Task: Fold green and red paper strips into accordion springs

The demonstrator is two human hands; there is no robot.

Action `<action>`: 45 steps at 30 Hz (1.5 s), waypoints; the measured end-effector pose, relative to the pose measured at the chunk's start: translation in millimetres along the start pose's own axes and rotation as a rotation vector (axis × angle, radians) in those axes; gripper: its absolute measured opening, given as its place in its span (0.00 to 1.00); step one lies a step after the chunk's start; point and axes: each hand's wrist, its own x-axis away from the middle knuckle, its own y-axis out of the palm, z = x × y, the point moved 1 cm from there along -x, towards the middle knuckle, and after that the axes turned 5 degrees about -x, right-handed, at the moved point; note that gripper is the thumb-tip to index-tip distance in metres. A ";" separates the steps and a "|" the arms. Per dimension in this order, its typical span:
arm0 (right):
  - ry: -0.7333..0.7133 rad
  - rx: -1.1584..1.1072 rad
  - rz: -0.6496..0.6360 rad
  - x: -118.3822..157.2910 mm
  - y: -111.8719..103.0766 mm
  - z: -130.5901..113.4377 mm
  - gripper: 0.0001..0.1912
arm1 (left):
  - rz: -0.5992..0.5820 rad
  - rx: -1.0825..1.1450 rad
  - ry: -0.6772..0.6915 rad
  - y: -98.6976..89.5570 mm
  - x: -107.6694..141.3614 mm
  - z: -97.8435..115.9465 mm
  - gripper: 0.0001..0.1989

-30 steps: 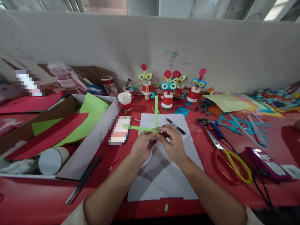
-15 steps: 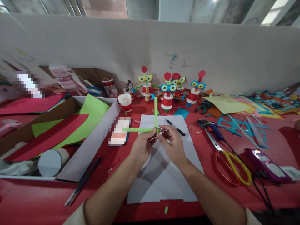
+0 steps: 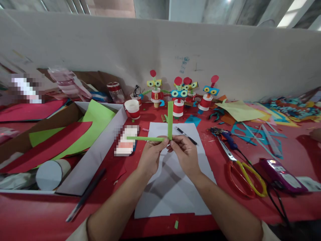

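Both my hands meet above the white paper sheet (image 3: 173,187) at mid worktop. My left hand (image 3: 151,157) has its grip pinched on the green paper strips (image 3: 170,120) where the 2 strips cross at a right angle. My right hand (image 3: 184,152) pinches the same junction from the other side, fingertips touching the fold. 1 strip stands upright from the pinch, pointing toward the wall; the other runs level to my left, its free end over a blurred card. The strips are held in the air, clear of the sheet.

On the sheet, just beyond my right hand, lies a black pen (image 3: 186,135). To my right on the red worktop (image 3: 37,214): scissors with yellow handles (image 3: 244,170), a blue glue gun (image 3: 227,137) near their blades, and a purple device (image 3: 283,174) with a black cord. Along the wall stand paper-cup figures (image 3: 178,97) with red cups, blue and yellow eye bands and green spring arms. A red-banded paper cup (image 3: 132,108) sits left of them. To my left, an open white box (image 3: 100,152) holds green and red paper sheets and a cardboard roll (image 3: 51,172). A dark ruler (image 3: 86,194) lies in front of the box. Cut blue and yellow paper scraps (image 3: 258,124) cover the far right.
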 end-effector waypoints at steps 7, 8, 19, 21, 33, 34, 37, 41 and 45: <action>0.023 -0.069 0.022 -1.5 -0.9 0.2 0.05 | -0.044 -0.052 0.101 2.7 2.7 0.2 0.06; 0.028 -0.078 0.019 -1.6 -0.8 0.8 0.05 | -0.050 -0.051 0.107 2.9 2.7 0.0 0.05; 0.077 -0.149 0.007 -3.4 -3.2 5.3 0.06 | -0.028 -0.039 0.121 1.7 2.4 -2.2 0.06; 0.089 -0.173 0.012 -3.8 -3.7 5.6 0.08 | -0.022 -0.079 0.127 1.3 2.2 -2.7 0.07; 0.106 -0.177 0.006 -6.6 -3.9 8.6 0.06 | 0.049 -0.180 0.171 4.7 5.3 -1.7 0.06; 0.110 -0.182 0.009 -7.1 -4.2 8.4 0.06 | 0.026 -0.168 0.166 3.6 4.8 -1.4 0.05; 0.141 -0.217 0.034 -8.7 -4.4 4.9 0.06 | -0.054 -0.140 0.128 -0.6 2.6 -1.4 0.05; 0.187 -0.261 0.068 -10.0 -3.1 -0.5 0.06 | -0.094 -0.120 0.089 -3.6 1.4 -2.4 0.05; 0.201 -0.247 0.074 -9.4 -1.6 0.7 0.05 | -0.062 -0.158 0.114 0.0 3.1 -1.3 0.05</action>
